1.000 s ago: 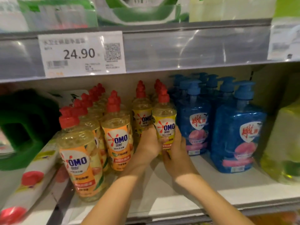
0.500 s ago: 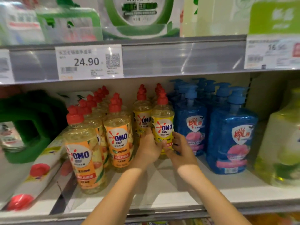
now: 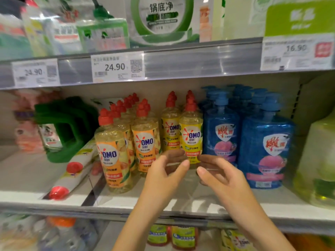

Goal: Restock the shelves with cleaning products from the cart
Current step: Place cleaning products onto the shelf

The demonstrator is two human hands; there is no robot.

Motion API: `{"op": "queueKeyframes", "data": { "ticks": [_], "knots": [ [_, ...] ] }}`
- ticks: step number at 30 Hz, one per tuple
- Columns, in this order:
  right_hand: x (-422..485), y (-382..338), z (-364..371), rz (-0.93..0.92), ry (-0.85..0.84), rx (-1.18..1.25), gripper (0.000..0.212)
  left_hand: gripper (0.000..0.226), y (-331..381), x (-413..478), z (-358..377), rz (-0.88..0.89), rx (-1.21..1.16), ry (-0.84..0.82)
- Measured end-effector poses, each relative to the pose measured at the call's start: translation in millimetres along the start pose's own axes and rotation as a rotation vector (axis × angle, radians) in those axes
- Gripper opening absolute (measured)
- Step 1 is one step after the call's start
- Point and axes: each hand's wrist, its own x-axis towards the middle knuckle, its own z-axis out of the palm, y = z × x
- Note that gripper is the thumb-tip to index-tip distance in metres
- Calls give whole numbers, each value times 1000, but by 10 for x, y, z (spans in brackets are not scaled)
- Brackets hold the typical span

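A clear plastic OMO dish-soap bottle with a yellow label and a red pointed cap (image 3: pixel 191 134) stands upright on the white store shelf (image 3: pixel 188 194). It is at the front of its row, with a matching yellow-labelled bottle (image 3: pixel 170 131) just behind it to the left. Its right side sits close against a blue pump-top bottle with a pink and white label (image 3: pixel 220 138), and a second blue pump bottle (image 3: pixel 266 149) stands nearer the shelf edge further right.

Both bare hands are raised in front of the lower part of the yellow-labelled bottle, one on each side. The left hand (image 3: pixel 163 171) has its thumb up and its fingers loosely spread towards the label, gripping nothing. The right hand (image 3: pixel 223 174) mirrors it with relaxed, slightly curved fingers, also holding nothing. The fingertips of both hands are smeared by motion blur, so whether any of them brush the bottle cannot be told; the palms are clearly off it.

To the left stand rows of similar clear bottles with orange OMO labels and red caps (image 3: pixel 146 142), the nearest one (image 3: pixel 112 153) furthest forward. A dark green handled jug (image 3: pixel 67 127) sits beyond them, with a white tube with a red cap (image 3: pixel 72 169) lying on its side beside it. A white price tag reading 24.90 (image 3: pixel 117 67) hangs on the shelf rail above.
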Motion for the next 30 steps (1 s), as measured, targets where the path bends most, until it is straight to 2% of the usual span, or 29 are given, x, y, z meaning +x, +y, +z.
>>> {"op": "queueKeyframes", "data": {
  "ticks": [4, 12, 15, 18, 25, 30],
  "knots": [
    [-161, -95, 47, 20, -97, -8, 42, 17, 25, -298, -48, -19, -49, 27],
    [-392, -60, 440, 58, -224, 75, 20, 30, -27, -907, -437, -102, -55, 207],
    [-512, -53, 667, 81, -291, 101, 18, 29, -31, -1162, -597, -131, -50, 240],
    [-624, -105, 971, 58, -382, 116, 28, 24, 4, -1437, -833, -134, -27, 310],
    [-1034, -309, 2019, 29, -607, 135, 36, 21, 132, -2429, -1736, -205, 52, 619],
    [-1715, -498, 3177, 74, -830, 284, 29, 22, 291, -3458, -2485, -267, 85, 859]
  ]
}}
